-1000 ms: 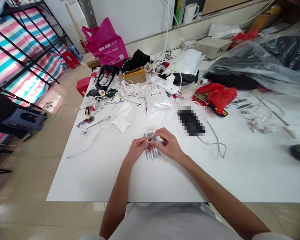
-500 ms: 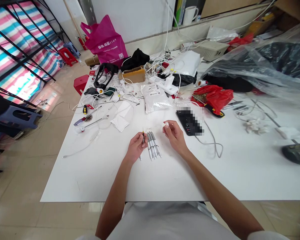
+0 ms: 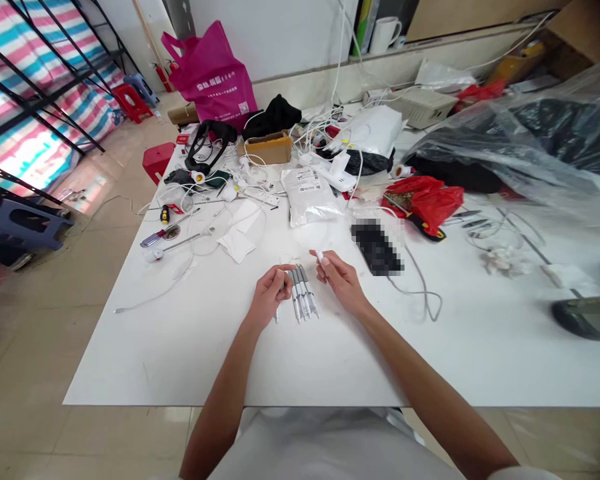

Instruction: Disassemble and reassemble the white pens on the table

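Observation:
My left hand [image 3: 270, 293] is closed around a grey pen part, mostly hidden by the fingers, with the index finger reaching out to the right. Below that hand the pale end of a pen [image 3: 277, 316] shows; whether it belongs to the held part I cannot tell. Between thumb and fingers, my right hand [image 3: 341, 283] pinches a small white piece [image 3: 320, 256] just above the table. Several white pens with grey grips [image 3: 303, 297] lie side by side between my two hands, close to the left fingers.
On the white table [image 3: 330, 367], a phone [image 3: 375, 247] with a cable lies to the right. White tissue [image 3: 237, 245] and a screwdriver [image 3: 153, 238] lie to the left. Behind are a white plastic parcel [image 3: 310, 197], tangled cables and a red bag [image 3: 427, 200].
My right hand has moved left, nearer to the left hand, with the white piece. The left index finger now stretches over the yellowish tip that showed before. The view has shifted slightly.

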A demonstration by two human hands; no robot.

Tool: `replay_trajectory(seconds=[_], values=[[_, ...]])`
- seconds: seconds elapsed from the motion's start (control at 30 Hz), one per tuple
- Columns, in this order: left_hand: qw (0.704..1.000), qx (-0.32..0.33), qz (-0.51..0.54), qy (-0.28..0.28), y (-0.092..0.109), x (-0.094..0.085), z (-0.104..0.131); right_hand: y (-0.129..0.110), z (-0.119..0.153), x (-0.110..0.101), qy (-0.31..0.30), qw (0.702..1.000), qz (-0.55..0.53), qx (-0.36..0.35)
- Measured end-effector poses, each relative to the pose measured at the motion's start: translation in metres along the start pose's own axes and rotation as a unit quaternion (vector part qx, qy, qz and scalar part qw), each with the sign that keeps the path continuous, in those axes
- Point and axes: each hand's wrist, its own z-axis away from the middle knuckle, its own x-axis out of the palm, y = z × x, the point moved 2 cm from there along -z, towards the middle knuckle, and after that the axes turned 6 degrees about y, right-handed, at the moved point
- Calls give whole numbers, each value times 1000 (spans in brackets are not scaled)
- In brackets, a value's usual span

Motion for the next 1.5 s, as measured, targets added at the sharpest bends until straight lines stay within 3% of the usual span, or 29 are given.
replay_trajectory(seconds=[0.2, 0.43, 0.6, 0.83, 0.93, 1.03, 1.27, 1.5], values=[[999, 7, -43, 28, -9, -2, -3, 2, 8, 12, -88, 993, 70, -21], [997, 9, -54, 57, -13, -4, -5, 9, 8, 18, 27, 998, -54, 30], [999, -43, -15, 29, -10, 5, -2, 4, 8, 12, 103, 994, -36, -24], [994, -103, 21, 35, -13, 6, -1, -7, 14, 10, 50, 989, 79, -113], [992, -122, 19, 28, -14, 4, -1, -10, 18, 12, 43, 986, 66, -148], [992, -124, 24, 33, -15, 3, -2, -13, 18, 13, 73, 983, 29, -167], [992, -117, 24, 46, -13, 2, -2, -13, 7, 5, 159, 985, -13, -72], [993, -107, 27, 36, -10, 5, -2, 8, 1, 3, 131, 990, -49, -3]])
